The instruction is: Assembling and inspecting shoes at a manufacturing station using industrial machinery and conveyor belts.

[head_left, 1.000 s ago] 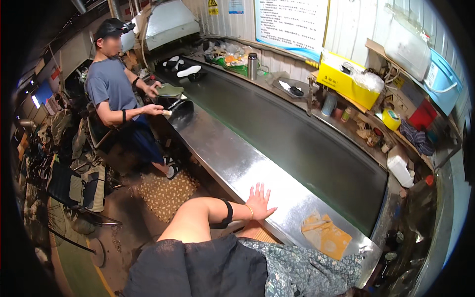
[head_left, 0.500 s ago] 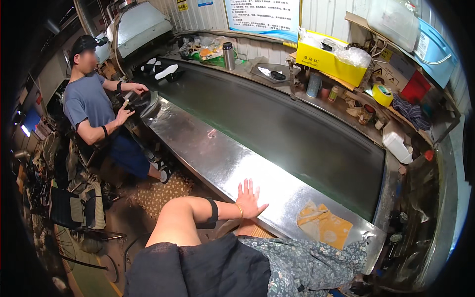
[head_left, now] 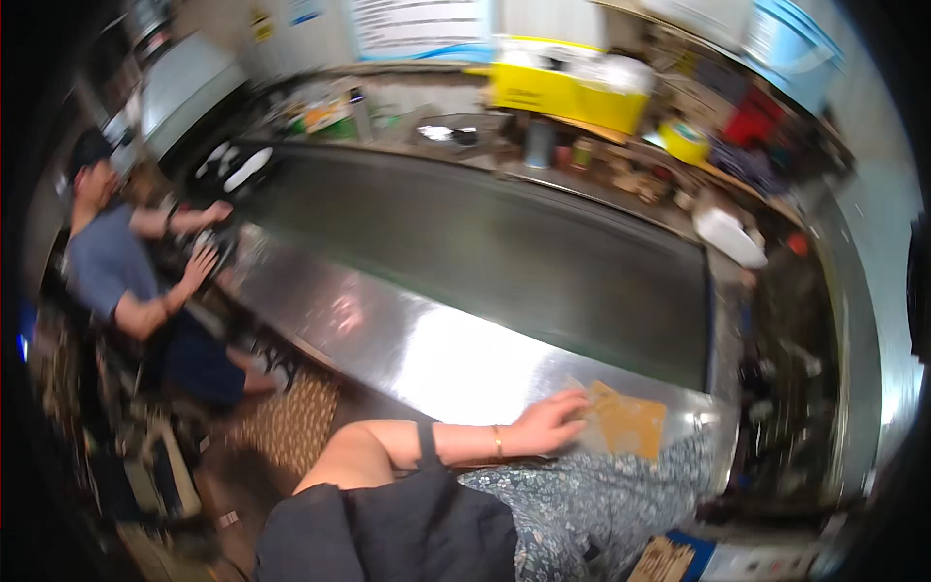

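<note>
My left hand (head_left: 551, 423) reaches right across the near edge of a shiny metal ledge (head_left: 378, 320), palm down. Its fingers look loosely apart though blurred, and they are beside the pale left edge of a yellow-orange cloth (head_left: 630, 422). Whether the fingertips touch the cloth I cannot tell. Nothing shows in this hand. My right hand is out of sight. Past the ledge runs a wide dark belt (head_left: 465, 252), with black-and-white shoe-like pieces (head_left: 247, 170) at its far left end.
At the left, a co-worker (head_left: 121, 262) has both hands by the ledge's far end. A shelf behind the belt holds a yellow box (head_left: 567, 87), a metal flask (head_left: 361, 114), a white jug (head_left: 729, 238) and a yellow tape roll (head_left: 684, 141). A blue bucket (head_left: 790, 48) hangs upper right.
My left hand has left its flat, spread rest on the ledge and moved right to the cloth. The view has turned right, and the co-worker's hands have shifted.
</note>
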`<state>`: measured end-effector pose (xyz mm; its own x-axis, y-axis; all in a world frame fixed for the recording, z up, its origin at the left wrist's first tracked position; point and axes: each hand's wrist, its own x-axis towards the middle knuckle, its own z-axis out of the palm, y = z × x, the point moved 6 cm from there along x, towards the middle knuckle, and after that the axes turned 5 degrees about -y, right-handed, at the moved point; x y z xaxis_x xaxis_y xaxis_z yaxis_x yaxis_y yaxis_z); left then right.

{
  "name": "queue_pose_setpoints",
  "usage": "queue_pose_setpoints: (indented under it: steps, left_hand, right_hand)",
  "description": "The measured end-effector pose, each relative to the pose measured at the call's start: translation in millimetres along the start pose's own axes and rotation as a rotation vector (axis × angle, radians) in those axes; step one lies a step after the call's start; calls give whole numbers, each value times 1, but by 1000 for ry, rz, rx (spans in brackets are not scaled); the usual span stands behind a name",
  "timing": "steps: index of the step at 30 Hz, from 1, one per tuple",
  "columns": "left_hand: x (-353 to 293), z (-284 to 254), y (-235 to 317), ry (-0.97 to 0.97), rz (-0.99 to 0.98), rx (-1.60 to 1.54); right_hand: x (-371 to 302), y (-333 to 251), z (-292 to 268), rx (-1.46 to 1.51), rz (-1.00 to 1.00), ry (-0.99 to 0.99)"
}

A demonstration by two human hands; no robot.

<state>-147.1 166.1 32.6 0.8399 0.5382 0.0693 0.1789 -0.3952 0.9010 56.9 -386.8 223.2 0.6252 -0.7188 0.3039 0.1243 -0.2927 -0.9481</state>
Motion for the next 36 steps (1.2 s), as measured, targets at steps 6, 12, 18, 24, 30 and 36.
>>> queue_pose_setpoints:
  steps: [6, 12, 18, 24, 30, 36]
  left_hand:
    - [72, 111, 72, -293, -242, -684]
    - [99, 89, 94, -477, -408, -1641]
    - [95, 83, 85, -428, -288, -1411]
    - [85, 98, 105, -581, -43, -570]
    - [9, 153, 146, -1113, 333, 105]
    - [87, 90, 111, -390, 334, 229]
  right_hand:
    - [-203, 13, 155, -144, -689, -1159]
    - [-304, -17, 172, 465, 5, -1620]
    - [-323, 11, 162, 397, 266, -1738]
    - [-245, 20, 161, 654, 709, -1958]
    - [-253, 78, 112, 24, 780, -2179]
    - [-186, 140, 95, 443, 664, -1434]
